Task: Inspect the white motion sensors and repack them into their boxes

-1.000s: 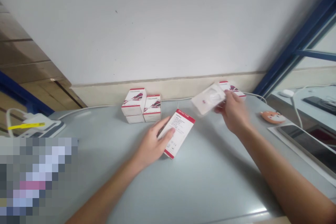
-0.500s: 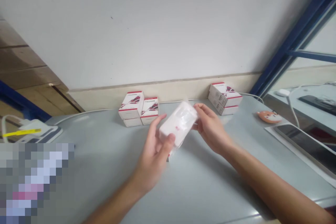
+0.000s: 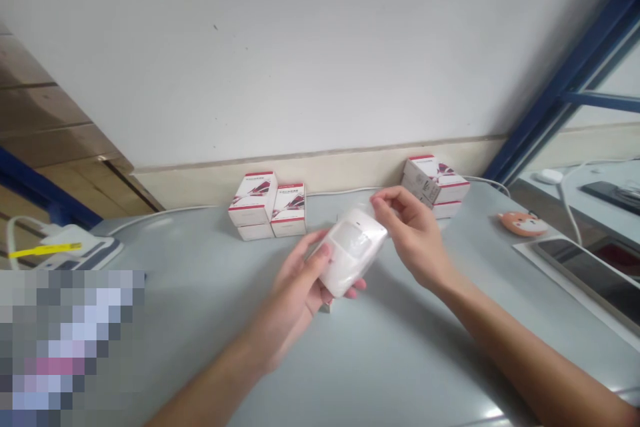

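Observation:
A white motion sensor with a rounded body and a pale window is wrapped in a clear plastic bag. My left hand is closed around its lower left side, thumb on the front and fingers beneath. At the upper right, my right hand pinches the edge of the bag between thumb and fingers. Under the sensor, a corner of a small red and white box peeks out; the rest is hidden by my left hand and the sensor.
Small white and red boxes stand against the wall in a left group and a right stack. Far right lie an orange animal-faced object and a dark flat device. A white power strip sits at left, beside a blurred-out patch.
The sensor has turned in my left hand, so its windowed front now faces up toward me. My right hand stays at the bag's upper end; the view has shifted slightly.

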